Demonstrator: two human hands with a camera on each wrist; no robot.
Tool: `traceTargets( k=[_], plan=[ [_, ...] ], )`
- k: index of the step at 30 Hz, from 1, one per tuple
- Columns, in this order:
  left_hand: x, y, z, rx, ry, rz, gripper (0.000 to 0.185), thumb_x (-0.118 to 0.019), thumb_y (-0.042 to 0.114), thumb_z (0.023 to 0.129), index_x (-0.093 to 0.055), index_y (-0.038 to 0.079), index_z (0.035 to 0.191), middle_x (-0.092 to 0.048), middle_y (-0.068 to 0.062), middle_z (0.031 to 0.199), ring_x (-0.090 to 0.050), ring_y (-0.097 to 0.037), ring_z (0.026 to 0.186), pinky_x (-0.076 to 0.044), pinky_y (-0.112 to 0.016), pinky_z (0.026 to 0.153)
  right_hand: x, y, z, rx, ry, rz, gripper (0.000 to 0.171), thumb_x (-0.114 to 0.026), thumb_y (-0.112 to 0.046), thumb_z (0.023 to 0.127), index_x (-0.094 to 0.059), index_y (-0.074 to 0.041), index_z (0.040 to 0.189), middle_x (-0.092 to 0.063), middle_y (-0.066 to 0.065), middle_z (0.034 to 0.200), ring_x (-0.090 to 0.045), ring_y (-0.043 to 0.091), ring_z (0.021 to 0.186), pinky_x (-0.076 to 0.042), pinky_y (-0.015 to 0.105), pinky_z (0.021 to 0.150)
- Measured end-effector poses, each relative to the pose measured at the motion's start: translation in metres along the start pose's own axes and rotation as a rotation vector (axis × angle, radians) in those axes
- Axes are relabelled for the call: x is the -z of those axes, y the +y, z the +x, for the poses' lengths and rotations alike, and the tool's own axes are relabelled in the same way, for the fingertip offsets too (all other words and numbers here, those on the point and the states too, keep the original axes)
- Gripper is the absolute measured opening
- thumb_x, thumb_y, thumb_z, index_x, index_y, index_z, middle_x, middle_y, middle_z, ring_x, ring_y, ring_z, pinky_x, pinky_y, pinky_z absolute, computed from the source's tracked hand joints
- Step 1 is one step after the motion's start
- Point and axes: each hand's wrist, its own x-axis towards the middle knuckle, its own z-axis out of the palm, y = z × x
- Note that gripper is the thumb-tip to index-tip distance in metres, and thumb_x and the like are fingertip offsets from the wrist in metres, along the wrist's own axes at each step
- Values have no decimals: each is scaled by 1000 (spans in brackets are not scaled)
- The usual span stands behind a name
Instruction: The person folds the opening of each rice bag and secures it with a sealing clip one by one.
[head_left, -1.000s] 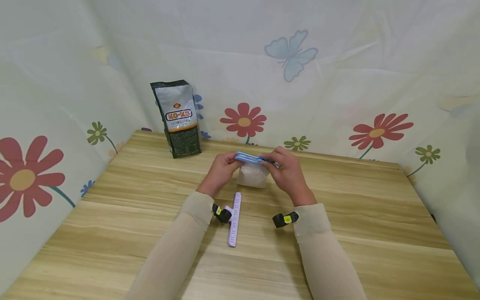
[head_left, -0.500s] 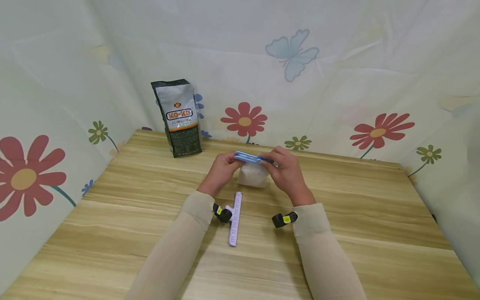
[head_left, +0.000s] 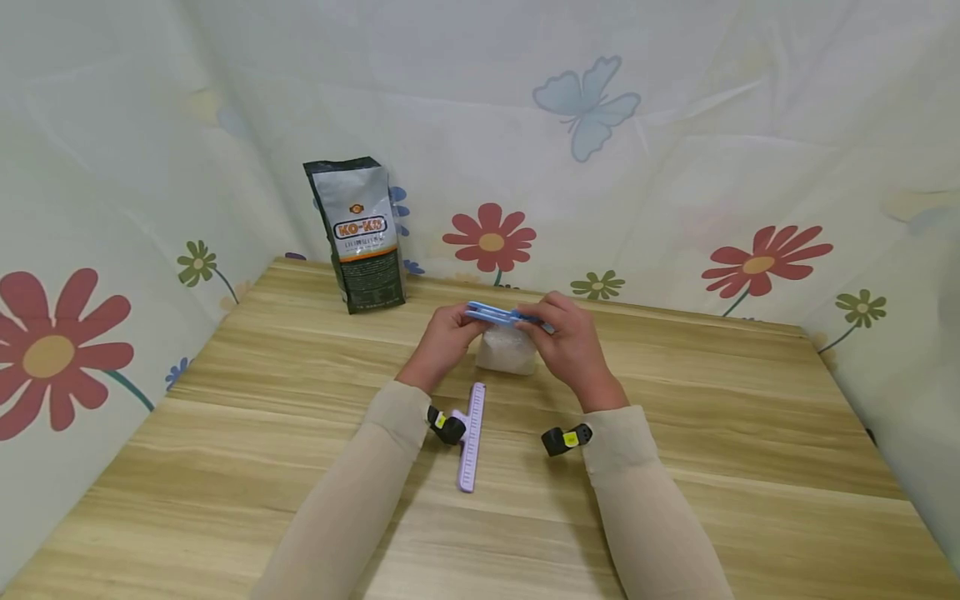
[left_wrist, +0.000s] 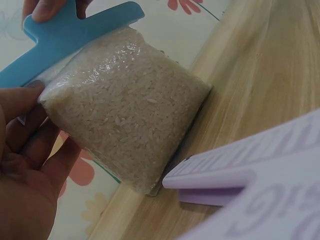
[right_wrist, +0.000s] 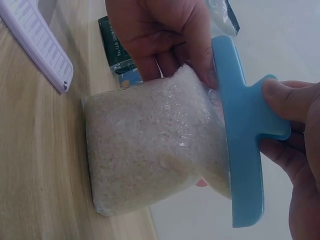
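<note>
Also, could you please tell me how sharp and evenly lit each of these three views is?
Head view: soft, even light, faint shadows under the forearms, straight table edges bowed by the wide lens. Left wrist view: the bag of rice is sharp, the purple clip close to the lens is blurred. Right wrist view: rice grains are softer, the blue clip is clear, the background washed out.

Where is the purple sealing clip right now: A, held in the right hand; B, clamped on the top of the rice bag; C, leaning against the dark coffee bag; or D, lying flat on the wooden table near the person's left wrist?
D: the purple clip lies flat on the table, while both hands hold the blue clip on the rice bag.
</note>
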Motion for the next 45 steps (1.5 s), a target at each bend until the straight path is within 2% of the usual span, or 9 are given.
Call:
traceTargets(
  k=[11,18,29,36,40,45],
  plan=[
    [0,-1,1,12,-4,-8,24,-60,15,97,-69,3,115,-70,-11,116,-63,-17,112,-46,-38,104,0,-2,1,12,5,4,21,-75,-13,83,-75,-9,104,-60,3,82,-53,13,67,-47,28,60],
    [-1,-4,1,-9,-5,-18,23,-60,15,97,-69,3,114,-70,-11,115,-63,-16,111,-46,-37,103,-2,-2,0,-9,-15,-4,24,-76,-14,84,-74,-7,106,-60,5,83,-56,18,70,-50,37,62],
    [-1,-3,1,3,-12,-45,24,-59,13,97,-68,3,117,-69,-11,119,-62,-18,116,-45,-37,105,-2,1,-1,-28,-25,-15,29,-75,-18,85,-71,-8,111,-63,7,97,-61,19,83,-54,35,74],
    [-1,-1,1,33,-6,-49,27,-59,18,97,-67,8,121,-68,-6,122,-60,-16,120,-42,-38,108,-1,5,-2,-119,-87,10,41,-72,-21,88,-63,-13,128,-64,7,120,-63,21,104,-54,39,91],
    [-1,-1,0,39,-4,-54,28,-60,20,97,-66,8,122,-68,-6,123,-59,-16,122,-41,-38,110,-1,10,-4,-191,-121,46,51,-72,-22,88,-56,-15,135,-62,8,127,-62,23,106,-53,42,93],
    [-1,-2,1,45,-3,-40,30,-61,24,96,-65,12,123,-67,-4,125,-58,-15,123,-40,-39,110,-2,19,-8,-276,-150,98,57,-73,-27,87,-52,-18,140,-61,7,128,-61,23,108,-51,41,97]
  ],
)
